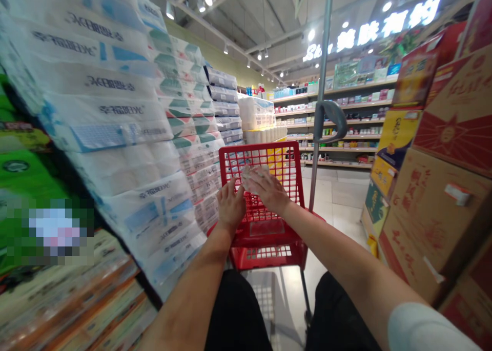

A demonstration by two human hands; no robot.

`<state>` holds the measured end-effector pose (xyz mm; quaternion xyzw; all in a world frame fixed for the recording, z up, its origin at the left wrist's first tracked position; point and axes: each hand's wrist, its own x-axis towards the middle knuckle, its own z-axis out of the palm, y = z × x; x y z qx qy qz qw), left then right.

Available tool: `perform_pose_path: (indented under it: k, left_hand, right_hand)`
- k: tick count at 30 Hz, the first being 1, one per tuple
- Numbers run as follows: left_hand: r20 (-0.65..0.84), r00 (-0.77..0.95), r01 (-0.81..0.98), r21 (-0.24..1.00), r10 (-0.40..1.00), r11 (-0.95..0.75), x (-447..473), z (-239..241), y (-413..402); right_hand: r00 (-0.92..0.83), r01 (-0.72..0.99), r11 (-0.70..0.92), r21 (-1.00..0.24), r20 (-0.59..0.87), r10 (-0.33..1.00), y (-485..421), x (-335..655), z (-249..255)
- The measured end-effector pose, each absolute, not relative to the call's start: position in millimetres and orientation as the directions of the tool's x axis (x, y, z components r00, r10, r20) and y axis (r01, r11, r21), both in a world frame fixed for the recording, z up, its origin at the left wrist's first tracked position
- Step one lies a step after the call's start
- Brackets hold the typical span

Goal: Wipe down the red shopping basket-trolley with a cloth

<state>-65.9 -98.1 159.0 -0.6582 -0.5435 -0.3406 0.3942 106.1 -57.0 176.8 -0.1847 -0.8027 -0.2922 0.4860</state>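
Observation:
A red plastic shopping cart (285, 162) stands in front of me in a shop aisle. Both my hands reach into its basket. My left hand (229, 205) is inside the cart on the left, fingers curled. My right hand (267, 189) lies just right of it, fingers closed over a small pale packet (250, 177) wrapped in clear plastic. The two hands nearly touch. What the left fingers hold, if anything, is hidden.
Tall stacks of packaged toilet paper (126, 136) line the left side. Cardboard boxes (434, 187) are piled on the right. A grey pole with a curved handle (326, 118) rises beside the cart. Shelves of goods (338, 120) run across the back. The tiled floor (342, 197) lies ahead.

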Motion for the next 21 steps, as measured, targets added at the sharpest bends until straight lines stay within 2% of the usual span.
perform_pose_path:
  k: [3, 7, 11, 15, 19, 21]
  left_hand:
    - [0.878, 0.168, 0.986, -0.142, 0.447, -0.093, -65.3, 159.4, -98.6]
    - [0.878, 0.172, 0.985, -0.137, 0.447, -0.109, -65.1, 159.1, -99.0]
    - [0.874, 0.171, 0.984, -0.130, 0.454, -0.120, -65.3, 158.5, -99.0]
    - [0.874, 0.173, 0.984, -0.130, 0.454, -0.124, -65.5, 158.0, -98.9]
    - [0.869, 0.181, 0.983, -0.148, 0.460, -0.108, -65.2, 158.4, -99.6]
    - [0.872, 0.175, 0.984, -0.147, 0.457, -0.097, -65.1, 158.9, -100.3]
  right_hand:
    - [-0.528, 0.522, 0.772, 0.364, 0.848, -0.042, -55.9, 107.8, 172.4]
    - [-0.354, 0.621, 0.747, 0.238, 0.935, -0.003, -52.0, 114.8, 169.3]
    - [-0.475, 0.553, 0.755, 0.353, 0.878, -0.063, -50.6, 119.6, 168.2]
    - [-0.369, 0.657, 0.706, 0.265, 0.930, -0.006, -52.6, 122.7, 166.5]
    - [-0.497, 0.616, 0.703, 0.354, 0.868, -0.002, -55.6, 123.3, 165.5]
    - [-0.472, 0.630, 0.704, 0.329, 0.881, 0.010, -56.8, 122.4, 165.6]
